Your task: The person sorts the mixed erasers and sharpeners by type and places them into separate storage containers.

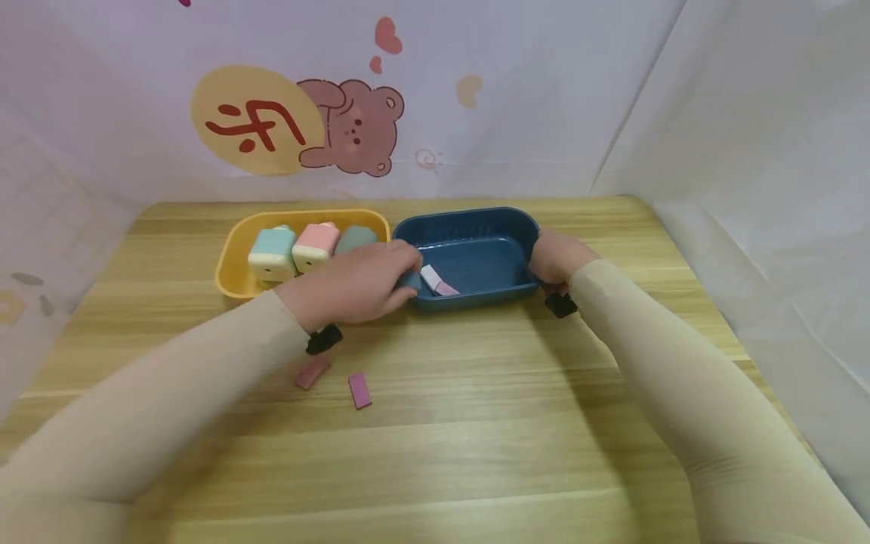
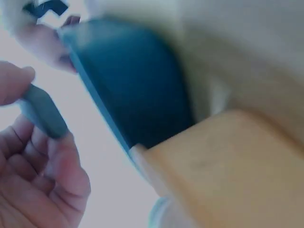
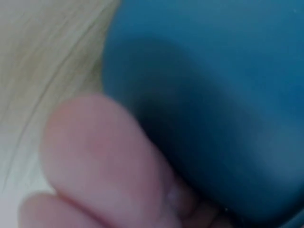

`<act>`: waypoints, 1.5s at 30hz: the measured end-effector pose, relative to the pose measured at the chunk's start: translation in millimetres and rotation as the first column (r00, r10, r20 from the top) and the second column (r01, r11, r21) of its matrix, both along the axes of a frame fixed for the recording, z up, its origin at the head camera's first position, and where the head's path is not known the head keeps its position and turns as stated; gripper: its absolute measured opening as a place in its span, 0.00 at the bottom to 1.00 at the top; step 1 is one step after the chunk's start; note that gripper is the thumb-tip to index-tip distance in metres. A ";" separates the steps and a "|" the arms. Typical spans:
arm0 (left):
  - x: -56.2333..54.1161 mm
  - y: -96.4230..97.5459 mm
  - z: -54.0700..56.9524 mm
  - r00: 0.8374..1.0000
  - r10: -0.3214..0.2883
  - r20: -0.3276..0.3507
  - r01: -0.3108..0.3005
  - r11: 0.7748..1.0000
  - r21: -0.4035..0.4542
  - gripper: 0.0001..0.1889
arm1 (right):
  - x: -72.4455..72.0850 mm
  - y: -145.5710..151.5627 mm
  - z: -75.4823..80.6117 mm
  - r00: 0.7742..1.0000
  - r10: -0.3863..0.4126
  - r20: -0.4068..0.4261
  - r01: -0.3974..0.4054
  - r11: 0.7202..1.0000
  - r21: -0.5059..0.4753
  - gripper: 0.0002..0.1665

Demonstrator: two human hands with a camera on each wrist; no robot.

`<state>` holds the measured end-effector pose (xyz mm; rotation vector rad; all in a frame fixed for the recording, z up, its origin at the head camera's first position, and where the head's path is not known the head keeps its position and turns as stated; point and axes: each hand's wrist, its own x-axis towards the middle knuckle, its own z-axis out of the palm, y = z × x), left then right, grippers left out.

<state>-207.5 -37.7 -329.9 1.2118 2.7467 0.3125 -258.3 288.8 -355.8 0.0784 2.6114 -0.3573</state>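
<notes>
My left hand pinches a small flat blue-grey block between thumb and fingers, at the left end of a dark blue plastic basket. In the head view only a bit of that block shows under the fingers. On the basket's floor, near its front left, lie a white piece and a pale pink piece. My right hand grips the basket's right end; the right wrist view shows its fingers against the blue wall.
Left of the blue basket stands a yellow basket holding a teal-and-cream cube, a pink-and-cream cube and a grey-green object. Nearer on the wooden table lie a dusty pink piece and a magenta piece.
</notes>
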 end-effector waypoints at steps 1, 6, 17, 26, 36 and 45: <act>-5.8 5.0 2.6 1.000 0.020 -0.005 -0.020 1.000 -0.002 0.13 | 0.0 0.2 0.0 1.000 -0.001 0.002 0.001 1.000 0.001 0.10; -30.2 31.9 3.0 0.998 0.065 -0.014 -0.065 0.996 -0.062 0.13 | 0.4 0.5 0.7 1.000 0.009 0.011 -0.009 1.000 -0.004 0.12; -53.8 62.3 -7.5 1.000 0.001 -0.011 -0.004 0.964 -0.265 0.13 | 0.3 -0.2 1.2 1.000 0.001 0.007 -0.001 1.000 -0.001 0.13; -57.6 73.1 -11.2 1.000 0.004 0.008 -0.001 0.946 -0.325 0.28 | 1.0 0.2 2.1 1.000 0.011 0.016 -0.011 1.000 -0.002 0.16; -36.2 39.1 -0.5 0.999 0.027 0.042 -0.018 0.981 -0.194 0.27 | 2.4 -1.1 2.6 1.000 0.002 0.028 -0.002 1.000 0.000 0.17; 22.9 -23.8 0.1 0.989 -0.130 0.064 0.137 0.983 -0.121 0.26 | 4.2 -1.0 0.6 1.000 -0.005 0.022 0.006 0.999 -0.034 0.20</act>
